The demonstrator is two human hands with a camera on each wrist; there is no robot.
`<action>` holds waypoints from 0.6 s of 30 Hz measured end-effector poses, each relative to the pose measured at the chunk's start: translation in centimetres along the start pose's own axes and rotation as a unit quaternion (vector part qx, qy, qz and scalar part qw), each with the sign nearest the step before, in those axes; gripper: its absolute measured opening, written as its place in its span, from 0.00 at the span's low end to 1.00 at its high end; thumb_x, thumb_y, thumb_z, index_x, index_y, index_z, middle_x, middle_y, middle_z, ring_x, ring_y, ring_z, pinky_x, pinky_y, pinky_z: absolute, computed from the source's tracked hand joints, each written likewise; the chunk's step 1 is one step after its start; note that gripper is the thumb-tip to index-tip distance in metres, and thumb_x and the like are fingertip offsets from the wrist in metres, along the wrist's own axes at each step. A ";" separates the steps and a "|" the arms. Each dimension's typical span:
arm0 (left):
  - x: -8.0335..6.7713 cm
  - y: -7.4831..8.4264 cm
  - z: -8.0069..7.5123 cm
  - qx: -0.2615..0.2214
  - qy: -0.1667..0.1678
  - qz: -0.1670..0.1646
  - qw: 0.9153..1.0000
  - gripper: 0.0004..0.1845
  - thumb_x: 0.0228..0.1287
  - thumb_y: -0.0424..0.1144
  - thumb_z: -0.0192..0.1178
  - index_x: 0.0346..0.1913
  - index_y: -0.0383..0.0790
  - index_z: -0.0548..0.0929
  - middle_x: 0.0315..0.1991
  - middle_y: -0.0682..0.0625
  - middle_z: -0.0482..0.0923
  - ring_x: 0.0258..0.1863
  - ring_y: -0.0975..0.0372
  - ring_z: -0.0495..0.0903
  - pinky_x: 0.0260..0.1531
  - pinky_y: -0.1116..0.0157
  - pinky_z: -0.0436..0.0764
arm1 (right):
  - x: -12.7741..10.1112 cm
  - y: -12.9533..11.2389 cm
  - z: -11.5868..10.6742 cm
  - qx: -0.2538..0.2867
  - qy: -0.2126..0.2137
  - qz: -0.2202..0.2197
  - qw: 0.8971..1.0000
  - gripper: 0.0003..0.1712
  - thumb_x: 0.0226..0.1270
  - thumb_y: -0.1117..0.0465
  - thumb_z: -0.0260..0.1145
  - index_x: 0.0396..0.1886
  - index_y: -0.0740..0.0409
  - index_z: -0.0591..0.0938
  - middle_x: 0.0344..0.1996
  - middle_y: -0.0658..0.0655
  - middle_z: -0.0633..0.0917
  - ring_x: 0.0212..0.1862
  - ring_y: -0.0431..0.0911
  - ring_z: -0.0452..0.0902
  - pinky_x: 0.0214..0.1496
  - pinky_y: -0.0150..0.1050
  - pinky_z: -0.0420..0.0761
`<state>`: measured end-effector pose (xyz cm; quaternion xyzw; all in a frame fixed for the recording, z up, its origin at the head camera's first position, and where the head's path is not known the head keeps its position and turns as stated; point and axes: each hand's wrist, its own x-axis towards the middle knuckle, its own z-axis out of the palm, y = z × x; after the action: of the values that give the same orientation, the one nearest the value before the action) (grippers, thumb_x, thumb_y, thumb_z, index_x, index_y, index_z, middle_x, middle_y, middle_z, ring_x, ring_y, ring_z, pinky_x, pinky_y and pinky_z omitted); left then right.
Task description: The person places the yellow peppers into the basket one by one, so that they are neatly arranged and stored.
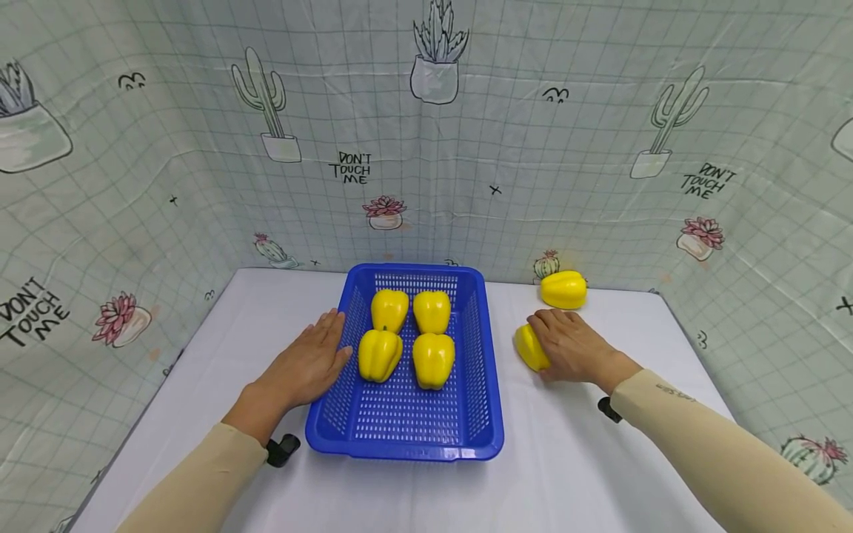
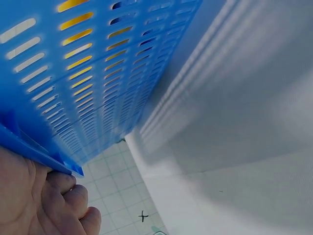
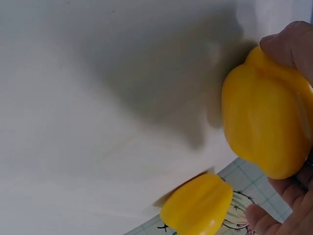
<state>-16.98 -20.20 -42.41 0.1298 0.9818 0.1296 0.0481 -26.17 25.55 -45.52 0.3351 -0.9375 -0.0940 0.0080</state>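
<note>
A blue perforated basket (image 1: pixel 400 449) stands on the table with several yellow bell peppers (image 1: pixel 434 360) inside. My left hand (image 1: pixel 306 363) rests against the basket's left rim, fingers fairly straight, thumb over the edge; the left wrist view shows its fingers under the rim (image 2: pixel 29 152). To the right of the basket, my right hand (image 1: pixel 573 344) grips a yellow bell pepper (image 1: pixel 529 348), thumb on one side and fingers on the other, as the right wrist view shows with this pepper (image 3: pixel 266 115). Behind that hand another yellow bell pepper (image 1: pixel 563 289) lies on its side.
The white tabletop (image 1: pixel 426 496) is enclosed by a grid-patterned cloth (image 1: pixel 493 148) printed with cacti at the back and sides. The loose pepper lies close to the back cloth. A black band (image 1: pixel 283 450) shows at the left wrist.
</note>
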 end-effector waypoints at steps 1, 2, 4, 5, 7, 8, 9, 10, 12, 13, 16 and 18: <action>0.0 0.0 0.0 0.000 0.000 0.000 1.000 0.37 0.85 0.48 0.43 0.83 0.25 0.49 0.84 0.30 0.48 0.84 0.38 0.50 0.82 0.41 0.53 | 0.0 0.0 0.0 -0.001 -0.002 -0.001 1.000 0.56 0.51 0.44 0.85 0.71 0.69 0.70 0.65 0.69 0.77 0.67 0.65 0.73 0.75 0.64 0.71; 0.0 0.0 0.0 0.000 -0.001 -0.001 1.000 0.38 0.85 0.48 0.43 0.83 0.25 0.49 0.84 0.30 0.47 0.84 0.38 0.50 0.82 0.41 0.52 | 0.0 0.1 0.1 -0.003 -0.002 -0.004 1.000 0.56 0.51 0.44 0.85 0.71 0.69 0.70 0.64 0.69 0.77 0.66 0.65 0.73 0.75 0.64 0.72; 0.0 0.0 0.1 -0.001 0.000 -0.001 1.000 0.38 0.85 0.48 0.43 0.83 0.25 0.49 0.84 0.30 0.47 0.84 0.38 0.50 0.82 0.41 0.52 | 0.0 0.2 0.2 -0.004 -0.001 -0.008 1.000 0.55 0.50 0.46 0.85 0.71 0.68 0.70 0.64 0.68 0.77 0.66 0.65 0.74 0.75 0.64 0.72; 0.1 0.0 0.1 -0.002 0.000 -0.001 1.000 0.38 0.85 0.48 0.43 0.83 0.25 0.49 0.84 0.30 0.47 0.84 0.38 0.50 0.82 0.41 0.52 | 0.0 0.2 0.2 -0.004 0.001 -0.009 1.000 0.55 0.50 0.46 0.86 0.71 0.68 0.70 0.63 0.68 0.77 0.66 0.65 0.74 0.74 0.64 0.73; 0.1 -0.1 0.1 -0.002 0.002 -0.002 1.000 0.38 0.85 0.48 0.43 0.83 0.25 0.49 0.84 0.31 0.47 0.84 0.39 0.50 0.83 0.42 0.52 | 0.0 0.3 0.4 -0.006 0.003 -0.011 1.000 0.55 0.49 0.46 0.86 0.70 0.68 0.71 0.63 0.68 0.77 0.65 0.64 0.74 0.74 0.64 0.73; 0.0 -0.1 0.1 -0.003 0.003 -0.002 1.000 0.38 0.85 0.48 0.43 0.83 0.25 0.49 0.84 0.31 0.48 0.84 0.39 0.50 0.83 0.42 0.52 | -0.1 0.3 0.4 -0.006 0.005 -0.012 1.000 0.55 0.49 0.46 0.86 0.70 0.68 0.71 0.62 0.68 0.78 0.65 0.64 0.75 0.74 0.64 0.74; 0.0 -0.1 0.1 -0.004 0.004 -0.003 1.000 0.37 0.85 0.48 0.43 0.83 0.25 0.49 0.84 0.31 0.48 0.84 0.39 0.50 0.83 0.42 0.52 | -0.1 0.3 0.5 -0.006 0.006 -0.011 1.000 0.55 0.50 0.45 0.86 0.70 0.68 0.71 0.63 0.68 0.78 0.65 0.64 0.75 0.74 0.63 0.74; 0.0 -0.1 0.2 -0.004 0.004 -0.003 1.000 0.38 0.85 0.48 0.43 0.83 0.25 0.49 0.84 0.31 0.48 0.84 0.39 0.50 0.83 0.42 0.52 | -0.1 0.3 0.6 -0.007 0.007 -0.011 1.000 0.55 0.50 0.45 0.86 0.69 0.68 0.71 0.62 0.68 0.78 0.65 0.63 0.75 0.73 0.63 0.75; 0.0 0.0 0.1 -0.004 0.005 -0.003 1.000 0.37 0.85 0.48 0.43 0.83 0.25 0.49 0.84 0.31 0.48 0.84 0.39 0.50 0.83 0.42 0.52 | -0.1 0.3 0.7 -0.009 0.011 -0.010 1.000 0.54 0.50 0.44 0.86 0.69 0.68 0.71 0.61 0.68 0.78 0.63 0.63 0.75 0.72 0.62 0.76; 0.0 0.0 0.1 -0.005 0.006 -0.003 1.000 0.37 0.85 0.48 0.43 0.83 0.25 0.49 0.84 0.31 0.48 0.84 0.39 0.50 0.82 0.42 0.52 | -0.1 0.3 0.8 -0.009 0.013 -0.009 1.000 0.54 0.50 0.44 0.86 0.68 0.68 0.71 0.61 0.68 0.79 0.63 0.62 0.76 0.72 0.62 0.76; 0.0 0.0 0.1 -0.005 0.007 -0.004 1.000 0.37 0.85 0.48 0.43 0.83 0.25 0.49 0.84 0.31 0.48 0.84 0.39 0.51 0.82 0.42 0.52 | 0.0 0.3 1.0 -0.015 0.026 -0.009 1.000 0.54 0.49 0.43 0.86 0.67 0.68 0.71 0.59 0.67 0.80 0.61 0.62 0.76 0.71 0.61 0.78; 0.0 0.0 0.1 -0.004 0.007 -0.005 1.000 0.37 0.85 0.48 0.43 0.83 0.25 0.49 0.84 0.31 0.49 0.84 0.39 0.51 0.82 0.42 0.52 | 0.1 0.3 1.0 -0.018 0.035 -0.008 0.999 0.53 0.48 0.42 0.86 0.65 0.68 0.72 0.58 0.67 0.80 0.59 0.62 0.76 0.69 0.60 0.79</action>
<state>-16.95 -20.21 -42.51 0.1237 0.9822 0.1346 0.0425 -26.51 25.90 -46.50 0.3454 -0.9321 -0.0992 0.0464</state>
